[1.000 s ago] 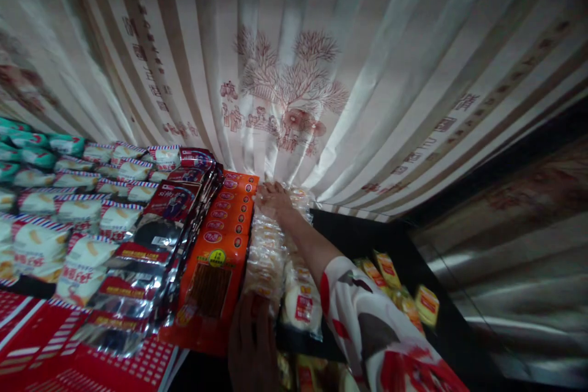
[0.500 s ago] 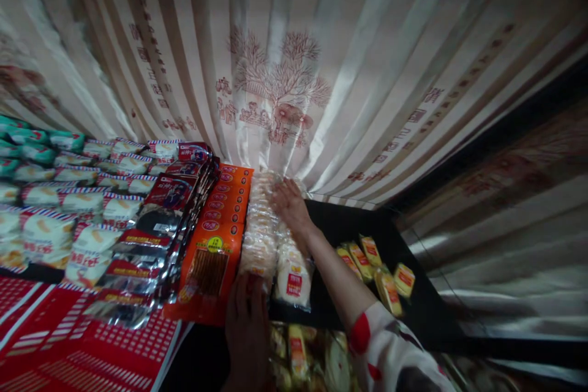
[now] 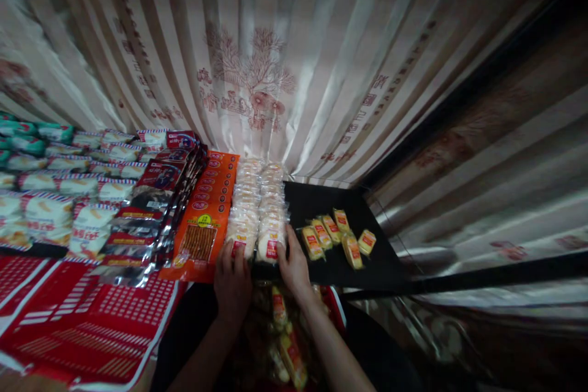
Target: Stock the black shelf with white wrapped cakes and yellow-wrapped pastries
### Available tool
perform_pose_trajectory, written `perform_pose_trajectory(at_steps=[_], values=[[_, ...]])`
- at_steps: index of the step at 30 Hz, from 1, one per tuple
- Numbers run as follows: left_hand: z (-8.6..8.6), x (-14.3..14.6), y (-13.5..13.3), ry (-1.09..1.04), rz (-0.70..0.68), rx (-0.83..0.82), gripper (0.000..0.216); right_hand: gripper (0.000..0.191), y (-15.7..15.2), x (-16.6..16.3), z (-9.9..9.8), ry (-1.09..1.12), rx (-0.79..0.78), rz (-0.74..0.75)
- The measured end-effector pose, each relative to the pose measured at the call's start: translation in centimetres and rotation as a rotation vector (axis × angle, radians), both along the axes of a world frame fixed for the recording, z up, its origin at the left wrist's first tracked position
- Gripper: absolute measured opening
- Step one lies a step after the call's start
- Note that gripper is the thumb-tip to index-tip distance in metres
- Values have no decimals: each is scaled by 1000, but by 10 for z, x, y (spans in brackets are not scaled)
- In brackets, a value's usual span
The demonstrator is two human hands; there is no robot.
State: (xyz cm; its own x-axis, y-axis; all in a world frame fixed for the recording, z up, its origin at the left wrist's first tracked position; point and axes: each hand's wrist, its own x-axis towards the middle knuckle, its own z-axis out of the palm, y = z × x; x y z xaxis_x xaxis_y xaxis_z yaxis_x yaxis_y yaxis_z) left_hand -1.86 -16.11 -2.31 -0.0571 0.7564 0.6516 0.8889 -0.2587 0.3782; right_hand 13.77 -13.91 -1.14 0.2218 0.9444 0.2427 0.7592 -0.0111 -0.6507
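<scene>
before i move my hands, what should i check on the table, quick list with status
1. Left hand at the front of the left white row: ok, touching.
2. Right hand at the front of the right white row: ok, at its right corner.
3. Left white row alongside right white row: ok.
4. Yellow packs in one neat line: not ok, one sits apart.
5. Orange packs clear of left white row: cannot tell, edges too close.

Flat black tabletop [image 3: 383,260], crowded left, sparser right.
Left to right: green plastic packs [image 3: 55,131], white striped-edge bags [image 3: 48,217], maroon-and-silver foil packets [image 3: 158,180], flat orange packets [image 3: 204,203], clear-wrapped white rounds [image 3: 272,217] in two rows, yellow oblong packs [image 3: 351,250].
</scene>
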Motion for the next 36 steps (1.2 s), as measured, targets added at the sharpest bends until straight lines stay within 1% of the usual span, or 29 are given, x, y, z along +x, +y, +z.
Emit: perform_pose_trajectory(at_steps=[3,6,8,12,14,16,19,20,22,24,26,27,30,32,33,34,36], values=[[3,0,0,-30,-16,29,28,54,7,-4,1,-13,-34,45],[8,1,-2,-55,-45,14,29,56,8,-5,9,9,-86,46],[10,1,-4,-67,-45,-4,29,56,3,-5,15,14,-80,26],[10,-2,-7,-61,-86,-70,35,54,-22,-5,22,71,28,-60],[11,-4,-10,-64,-112,-91,37,51,-43,-2,22,144,74,-93],[12,-5,-15,-73,-130,-98,37,47,-68,5,17,208,86,-124],[11,-3,-30,-101,-177,-98,31,39,-107,21,2,240,-15,-118],[9,-1,-38,-110,-208,-111,29,37,-119,28,-5,211,-70,-87],[1,5,-56,-128,-297,-185,26,33,-137,41,-18,81,-134,-37],[-9,13,-77,-146,-419,-319,25,33,-148,53,-30,-44,-219,-53],[-19,21,-98,-158,-536,-453,27,37,-150,61,-38,-141,-319,-100],[-22,24,-107,-159,-568,-516,28,40,-149,63,-40,-180,-375,-108],[-26,28,-124,-152,-666,-741,32,50,-142,60,-40,-269,-547,-32],[-24,27,-128,-140,-689,-865,34,59,-139,54,-37,-321,-650,10],[-22,27,-128,-135,-687,-905,34,60,-139,51,-35,-340,-685,5],[-21,26,-127,-131,-673,-928,34,59,-139,48,-34,-350,-706,-10],[-20,24,-124,-138,-651,-936,33,50,-141,46,-32,-350,-695,-35]])
